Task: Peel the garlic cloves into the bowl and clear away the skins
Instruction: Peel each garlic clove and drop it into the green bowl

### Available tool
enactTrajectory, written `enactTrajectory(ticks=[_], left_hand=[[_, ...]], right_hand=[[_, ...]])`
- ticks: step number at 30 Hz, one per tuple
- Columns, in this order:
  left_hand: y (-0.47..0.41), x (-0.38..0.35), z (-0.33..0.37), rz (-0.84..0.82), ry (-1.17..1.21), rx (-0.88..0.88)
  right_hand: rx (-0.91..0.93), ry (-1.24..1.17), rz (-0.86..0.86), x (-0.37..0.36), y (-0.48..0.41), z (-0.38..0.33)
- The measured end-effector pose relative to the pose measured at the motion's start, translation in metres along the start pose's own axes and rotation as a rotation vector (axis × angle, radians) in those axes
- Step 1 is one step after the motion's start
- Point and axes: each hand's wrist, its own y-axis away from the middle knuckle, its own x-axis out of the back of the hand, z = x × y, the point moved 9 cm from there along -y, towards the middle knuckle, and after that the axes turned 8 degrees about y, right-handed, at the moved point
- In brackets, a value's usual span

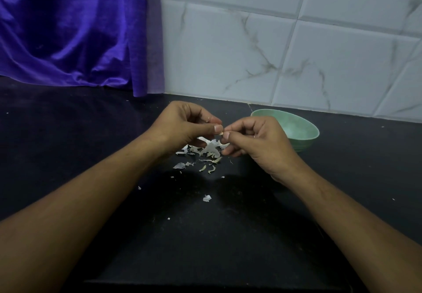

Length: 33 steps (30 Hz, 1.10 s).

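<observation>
The garlic clove (221,133), small, light and slippery, is pinched between fingertips of the left hand (182,128) and right hand (258,142); its papery skin is best taken at the tip.

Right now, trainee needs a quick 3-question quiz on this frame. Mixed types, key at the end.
1. Fill in: the bowl stands to the ___ of the right hand.
2. True or false: the skins lie in the bowl.
3. The left hand and the right hand together pinch: A a clove; B a knife; C a spoon.

Key: 1 right. 2 false: they lie on the counter, below the hands. 3 A.
</observation>
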Motion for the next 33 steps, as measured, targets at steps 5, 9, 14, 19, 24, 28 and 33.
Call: enactTrajectory(ticks=[5,9,14,19,24,28,33], left_hand=[[0.0010,-0.0020,0.0032,-0.008,-0.041,-0.033],[0.0008,-0.0034,0.0035,-0.013,-0.031,-0.040],[0.0004,-0.0039,0.0050,-0.015,-0.029,-0.063],[0.0017,-0.0006,0.0070,0.007,0.029,-0.050],[0.0009,0.0021,0.0053,0.016,0.035,-0.030],[0.0007,0.0005,0.0040,0.010,0.029,-0.024],[0.0011,-0.0017,0.0029,0.006,0.010,-0.028]], right_hand=[[-0.039,-0.032,-0.024,-0.0018,0.0013,0.0046],[-0.050,-0.069,-0.005,-0.0017,0.0021,0.0050],[-0.072,-0.134,0.017,-0.0013,0.0024,0.0066],[-0.066,-0.169,0.001,-0.0018,0.0012,0.0050],[-0.029,-0.130,-0.010,-0.0001,0.0009,0.0016],[-0.034,-0.136,-0.012,-0.0001,0.0010,0.0030],[-0.050,-0.132,-0.004,-0.0009,0.0012,0.0048]])
